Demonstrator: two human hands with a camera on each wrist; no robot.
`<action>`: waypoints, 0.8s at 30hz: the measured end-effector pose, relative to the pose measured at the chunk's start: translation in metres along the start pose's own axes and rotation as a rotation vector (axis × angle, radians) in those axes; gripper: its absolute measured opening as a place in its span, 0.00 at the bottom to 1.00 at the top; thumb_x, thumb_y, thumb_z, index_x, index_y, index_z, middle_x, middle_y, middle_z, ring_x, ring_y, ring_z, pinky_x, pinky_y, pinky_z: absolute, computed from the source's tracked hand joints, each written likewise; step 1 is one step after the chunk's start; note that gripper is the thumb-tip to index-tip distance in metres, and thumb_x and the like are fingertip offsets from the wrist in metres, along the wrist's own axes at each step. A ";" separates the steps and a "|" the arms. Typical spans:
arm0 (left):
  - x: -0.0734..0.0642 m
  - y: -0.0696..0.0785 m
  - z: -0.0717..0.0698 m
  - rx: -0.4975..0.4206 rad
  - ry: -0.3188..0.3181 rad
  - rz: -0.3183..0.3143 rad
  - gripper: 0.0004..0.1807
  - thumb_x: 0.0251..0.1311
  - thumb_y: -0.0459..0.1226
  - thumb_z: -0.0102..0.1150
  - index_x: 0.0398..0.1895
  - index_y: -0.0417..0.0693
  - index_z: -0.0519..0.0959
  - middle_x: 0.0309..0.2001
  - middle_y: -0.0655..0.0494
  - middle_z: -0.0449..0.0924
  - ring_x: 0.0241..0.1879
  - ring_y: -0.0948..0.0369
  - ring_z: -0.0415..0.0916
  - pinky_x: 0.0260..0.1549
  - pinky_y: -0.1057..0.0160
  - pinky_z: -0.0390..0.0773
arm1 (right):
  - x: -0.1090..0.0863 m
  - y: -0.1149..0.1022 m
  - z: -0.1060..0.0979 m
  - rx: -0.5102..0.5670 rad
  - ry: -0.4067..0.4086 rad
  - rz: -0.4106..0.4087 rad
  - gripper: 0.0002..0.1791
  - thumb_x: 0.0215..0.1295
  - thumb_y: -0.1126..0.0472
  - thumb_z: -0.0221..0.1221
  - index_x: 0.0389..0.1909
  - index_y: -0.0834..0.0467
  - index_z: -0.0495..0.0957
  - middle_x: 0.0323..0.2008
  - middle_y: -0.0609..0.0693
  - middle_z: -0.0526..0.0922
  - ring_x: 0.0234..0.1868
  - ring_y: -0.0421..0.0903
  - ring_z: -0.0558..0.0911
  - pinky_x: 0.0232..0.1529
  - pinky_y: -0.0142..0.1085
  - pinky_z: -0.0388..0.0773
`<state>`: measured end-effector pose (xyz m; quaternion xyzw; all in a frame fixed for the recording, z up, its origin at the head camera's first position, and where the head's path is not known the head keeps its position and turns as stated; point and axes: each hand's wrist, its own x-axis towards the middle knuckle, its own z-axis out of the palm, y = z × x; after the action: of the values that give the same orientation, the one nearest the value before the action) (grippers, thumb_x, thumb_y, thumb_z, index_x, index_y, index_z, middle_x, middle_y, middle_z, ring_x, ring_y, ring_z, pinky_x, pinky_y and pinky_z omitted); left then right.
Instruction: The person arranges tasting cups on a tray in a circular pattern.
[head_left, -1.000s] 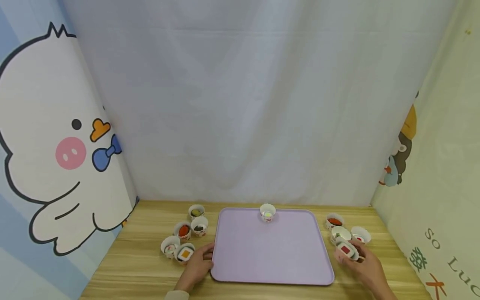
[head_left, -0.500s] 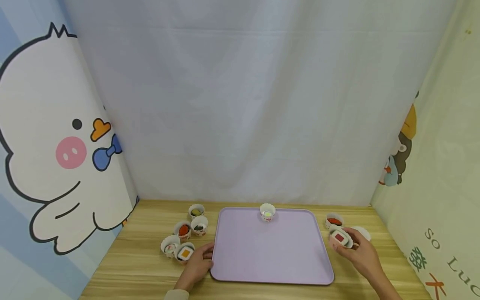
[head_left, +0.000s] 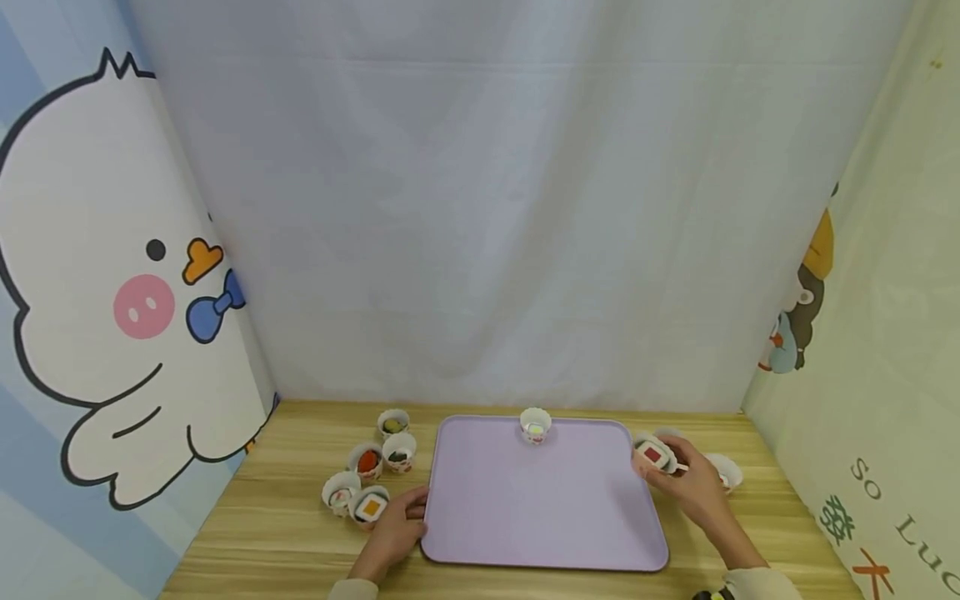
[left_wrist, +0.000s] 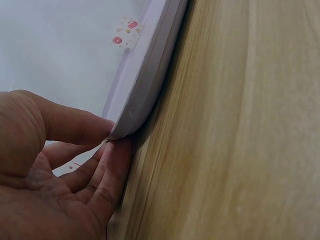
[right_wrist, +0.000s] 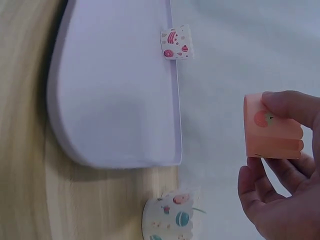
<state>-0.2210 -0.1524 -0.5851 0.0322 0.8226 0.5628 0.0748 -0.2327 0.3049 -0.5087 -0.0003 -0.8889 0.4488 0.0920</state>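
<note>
The right hand pinched a round pink paper cup near the right edge of the flat purple tray. The left hand pinched the tray's left edge.

Two hands: one left hand, one right hand. One tray, between them. Five cups beyond the left hand and to its outer side, one white cup on the tray farther out than either hand, one pink cup in the right hand's fingers. Around the right hand, at least two other cups, though the count is unsure, since that hand blocks part of the cluster; so nine or more altogether
</note>
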 end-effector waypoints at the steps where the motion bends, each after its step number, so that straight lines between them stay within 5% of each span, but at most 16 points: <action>1: 0.000 0.000 0.000 0.001 0.001 0.002 0.34 0.45 0.18 0.53 0.63 0.23 0.67 0.54 0.31 0.77 0.50 0.45 0.78 0.43 0.55 0.83 | 0.002 -0.002 0.002 -0.002 -0.006 0.004 0.34 0.55 0.60 0.70 0.63 0.62 0.70 0.56 0.67 0.78 0.42 0.44 0.82 0.32 0.28 0.78; 4: 0.000 -0.001 0.001 0.003 0.001 0.005 0.34 0.45 0.19 0.53 0.63 0.23 0.67 0.54 0.31 0.77 0.50 0.45 0.78 0.43 0.55 0.83 | 0.009 -0.006 0.008 -0.002 -0.006 0.000 0.33 0.55 0.62 0.70 0.62 0.63 0.70 0.56 0.68 0.78 0.44 0.51 0.82 0.33 0.28 0.78; 24: 0.000 -0.001 0.002 0.000 0.001 -0.004 0.35 0.45 0.19 0.53 0.64 0.24 0.67 0.54 0.32 0.77 0.51 0.46 0.78 0.43 0.56 0.83 | 0.048 -0.008 0.059 -0.025 0.003 0.051 0.34 0.54 0.60 0.69 0.63 0.60 0.72 0.57 0.65 0.79 0.50 0.58 0.79 0.37 0.34 0.72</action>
<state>-0.2202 -0.1514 -0.5868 0.0304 0.8226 0.5627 0.0755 -0.2889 0.2567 -0.5287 -0.0248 -0.8939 0.4400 0.0816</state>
